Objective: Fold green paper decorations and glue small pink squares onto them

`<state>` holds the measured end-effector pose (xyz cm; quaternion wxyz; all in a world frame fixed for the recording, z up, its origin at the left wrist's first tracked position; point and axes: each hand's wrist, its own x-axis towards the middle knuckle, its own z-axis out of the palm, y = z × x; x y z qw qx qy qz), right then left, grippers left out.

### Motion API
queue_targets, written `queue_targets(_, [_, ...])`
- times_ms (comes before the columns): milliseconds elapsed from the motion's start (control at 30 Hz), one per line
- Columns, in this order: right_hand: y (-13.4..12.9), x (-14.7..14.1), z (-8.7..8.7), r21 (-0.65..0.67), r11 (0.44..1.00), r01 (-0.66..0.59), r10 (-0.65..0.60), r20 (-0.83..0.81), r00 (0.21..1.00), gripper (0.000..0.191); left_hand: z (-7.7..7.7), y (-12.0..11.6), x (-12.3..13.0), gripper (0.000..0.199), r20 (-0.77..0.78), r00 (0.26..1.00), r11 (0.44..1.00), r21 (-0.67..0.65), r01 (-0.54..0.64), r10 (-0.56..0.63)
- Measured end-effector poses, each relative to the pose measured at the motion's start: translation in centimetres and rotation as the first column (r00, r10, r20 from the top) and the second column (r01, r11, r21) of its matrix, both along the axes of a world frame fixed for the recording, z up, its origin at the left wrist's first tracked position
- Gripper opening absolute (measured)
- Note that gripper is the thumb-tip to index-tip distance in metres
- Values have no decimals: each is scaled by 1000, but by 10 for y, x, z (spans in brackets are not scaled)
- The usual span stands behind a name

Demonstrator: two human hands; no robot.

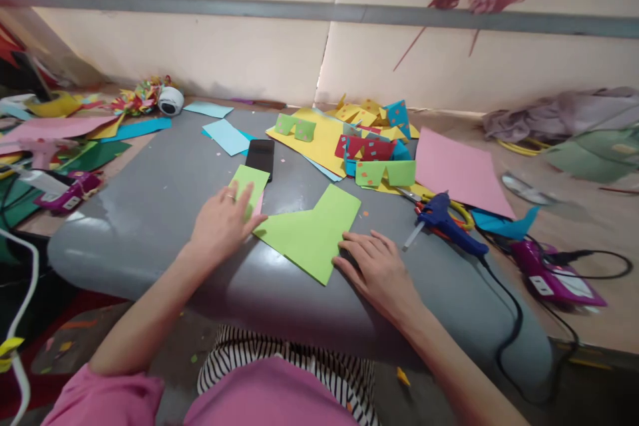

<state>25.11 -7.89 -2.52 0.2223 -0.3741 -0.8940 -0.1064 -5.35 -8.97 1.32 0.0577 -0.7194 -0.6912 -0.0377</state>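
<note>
My left hand (222, 216) lies with spread fingers on a small light green paper piece (252, 178), its thumb at the left tip of a larger green paper. That larger green paper (314, 233), with a notch cut out of its upper side, rests flat on the grey table (164, 213). At its right edge is my right hand (377, 269), fingers stretched out and touching the paper or the table beside it. Beneath the small piece a bit of pink paper shows. A black phone (260, 156) lies just beyond my left hand.
Folded paper shapes in green (399, 173), red (369, 150) and yellow stand at the back. On the right are a blue glue gun (449, 223) with its cord, scissors, pink paper (459, 170) and a purple power strip (554, 276). Light blue sheets (227, 136) lie back left.
</note>
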Motion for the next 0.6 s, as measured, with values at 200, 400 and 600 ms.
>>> queue_targets(200, [4,1,-4,-60,996,-59,57,-31,998,23,6,30,-20,85,22,980,945,-270,-184,197])
queue_targets(400, [1,3,-5,-69,997,-44,41,-44,998,22,18,113,-50,59,168,933,942,-173,-289,317])
queue_targets(600, [0,4,-4,-93,995,-41,35,-63,997,20,0,189,-90,39,268,903,940,-166,-300,335])
